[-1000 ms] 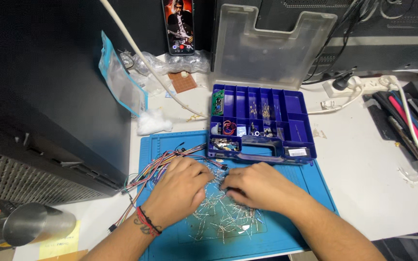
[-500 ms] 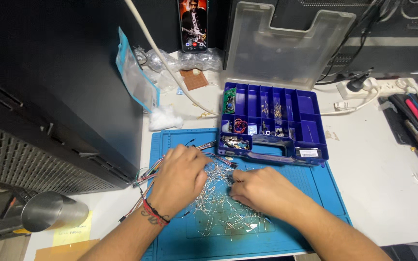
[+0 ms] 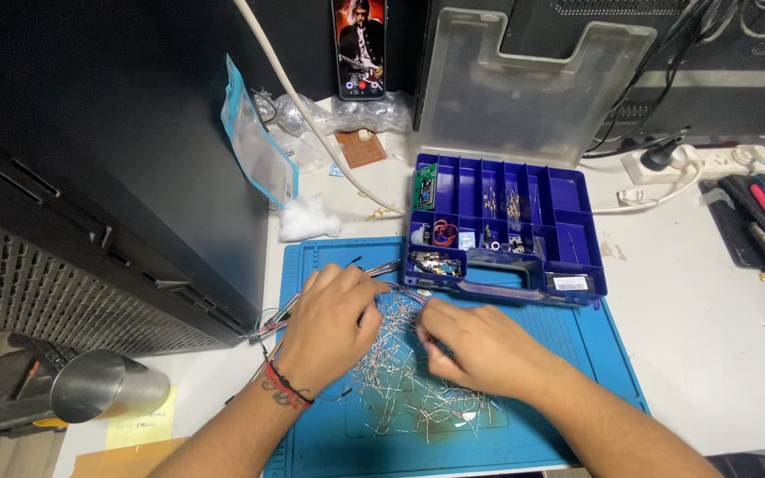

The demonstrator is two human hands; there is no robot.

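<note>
While both hands rest low in the middle of the frame, they work in a loose pile of small wire-legged components [image 3: 400,372] spread over a blue work mat [image 3: 568,354]. The left hand [image 3: 329,323] lies palm down with its fingers curled toward the pile's upper left edge, beside a bundle of coloured jumper wires [image 3: 312,296] that trails off the mat toward the left; whether it pinches anything cannot be told. The right hand [image 3: 475,345] is curled with its fingertips tucked together over the pile, seemingly pinching a piece, though the piece itself is hidden. The components look like thin, silvery, bent leads, tangled and scattered, reaching down toward the mat's lower edge. A red and black cord bracelet [image 3: 285,385] circles the left wrist. Just above the hands, touching the mat's upper part, sits an open blue compartment box [image 3: 568,230] holding small parts, its clear lid [image 3: 524,80] standing upright behind. At lower left of the frame stands a metal cup [image 3: 104,385], beyond the edge of the white desk [image 3: 710,327]
</note>
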